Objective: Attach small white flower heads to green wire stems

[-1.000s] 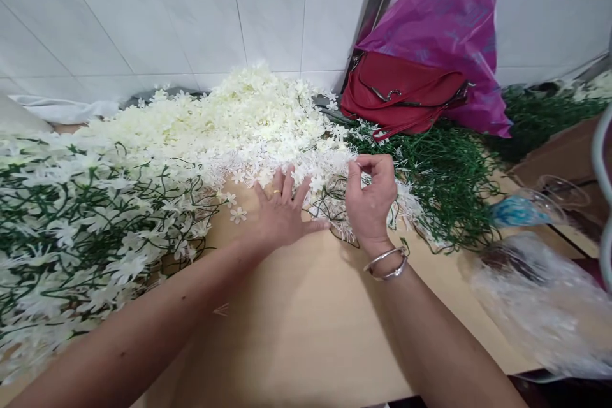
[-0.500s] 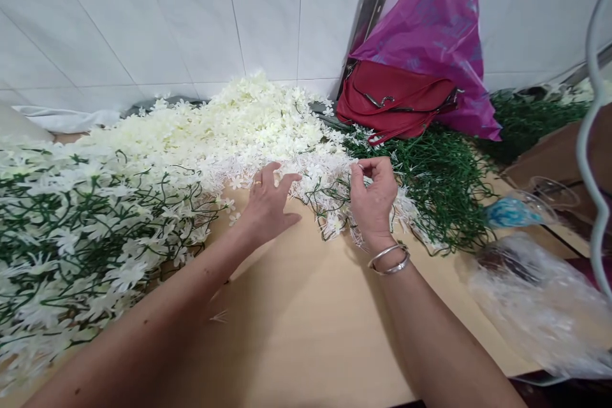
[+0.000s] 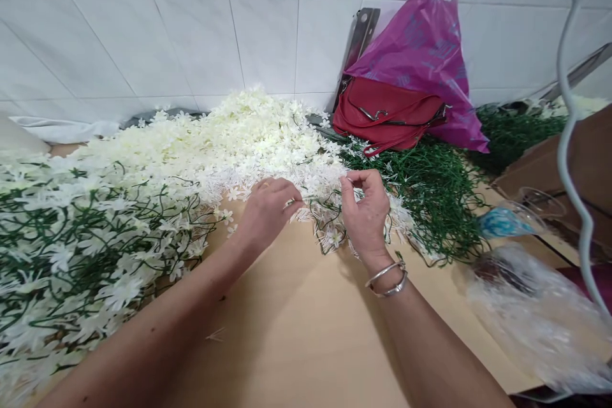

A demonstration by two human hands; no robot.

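My left hand (image 3: pixel 268 213) is closed in a pinch at the near edge of the flowers. A thin green stem (image 3: pixel 310 199) runs from its fingertips toward the right. Opposite it, my right hand (image 3: pixel 366 211), with bangles at the wrist, has thumb and forefinger pressed together; what they grip is too small to make out. White stamen pieces (image 3: pixel 329 175) lie behind and between the hands. Beyond them rises a heap of cream artificial blossoms (image 3: pixel 248 124). Under and beside my right hand are some stems with white flowers (image 3: pixel 332 236).
White flowers on green stems (image 3: pixel 95 248) are piled at the left. Bare green stems (image 3: pixel 430 197) lie at the right, below a red handbag (image 3: pixel 389 115) and a purple plastic bag (image 3: pixel 425 51). Clear plastic wrap (image 3: pixel 530 319) sits at the right edge. A white cable (image 3: pixel 567 140) hangs in front.
My left hand has gone from open, spread fingers to a pinch on a green stem. My right hand keeps its pinch. The whole view has shifted slightly.
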